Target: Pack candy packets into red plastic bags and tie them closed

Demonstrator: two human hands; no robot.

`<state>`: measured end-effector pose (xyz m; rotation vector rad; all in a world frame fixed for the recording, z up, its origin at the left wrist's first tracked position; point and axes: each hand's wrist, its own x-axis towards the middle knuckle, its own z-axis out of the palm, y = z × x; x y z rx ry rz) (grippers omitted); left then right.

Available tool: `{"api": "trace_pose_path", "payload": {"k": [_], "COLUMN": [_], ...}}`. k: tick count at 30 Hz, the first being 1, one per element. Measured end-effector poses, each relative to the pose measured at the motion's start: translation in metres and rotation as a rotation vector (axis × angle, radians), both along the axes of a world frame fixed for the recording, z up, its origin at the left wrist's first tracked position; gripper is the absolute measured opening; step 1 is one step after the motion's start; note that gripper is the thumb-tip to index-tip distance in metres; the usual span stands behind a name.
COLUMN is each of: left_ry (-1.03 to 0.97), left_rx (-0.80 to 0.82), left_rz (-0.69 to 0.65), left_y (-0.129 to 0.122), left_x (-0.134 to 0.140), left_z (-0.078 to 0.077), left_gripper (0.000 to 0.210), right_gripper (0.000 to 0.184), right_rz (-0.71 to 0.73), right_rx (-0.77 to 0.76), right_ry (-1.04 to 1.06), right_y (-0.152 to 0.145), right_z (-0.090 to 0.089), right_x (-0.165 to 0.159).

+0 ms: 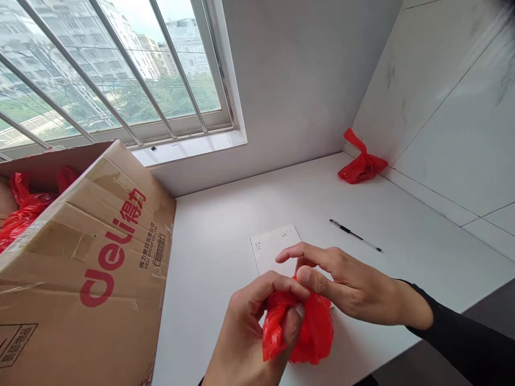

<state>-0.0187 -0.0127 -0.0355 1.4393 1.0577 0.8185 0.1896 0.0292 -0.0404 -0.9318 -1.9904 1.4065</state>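
My left hand (263,321) is closed around the gathered part of a red plastic bag (314,335), thumb and index finger pinching it. The rest of the bag bulges out to the right of that grip, above the near part of the white tabletop. My right hand (341,279) is over the bag from the right, its index finger stretched out and its thumb apart from it. The right thumb tip is at the top of the bag; the other right fingers are partly hidden. Behind the hands lies a white sheet of paper (273,246) with small handwriting.
A large cardboard box (120,257) with red lettering stands at left, red plastic bags (30,214) inside. On the white table (213,225) lies a black pen (356,235). Another red bag (362,166) sits in the far right corner. A barred window (161,69) is at upper left.
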Motion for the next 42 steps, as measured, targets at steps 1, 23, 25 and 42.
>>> {"api": "trace_pose_path", "payload": {"k": [1,23,25,42], "left_ry": [0.075,0.487,0.498,-0.187], "left_rx": [0.126,0.738,0.715,0.186], "left_rz": [0.047,-0.009,0.022,0.389], "left_y": [0.000,-0.014,-0.025,-0.037], "left_x": [-0.002,-0.030,-0.039,-0.013], "left_z": [-0.005,-0.055,-0.068,-0.057], "left_gripper": [0.018,0.063,0.059,0.063], "right_gripper": [0.032,0.010,0.014,0.030], "right_rz": [-0.024,-0.106,-0.168,-0.222], "right_rx": [-0.017,0.050,0.049,-0.371], "right_ry": [-0.015,0.015,-0.091,0.802], "right_y": [0.000,-0.004,-0.007,-0.020], "right_z": [-0.002,-0.019,-0.026,-0.030], "right_x": [-0.001,-0.006,0.007,0.007]}}
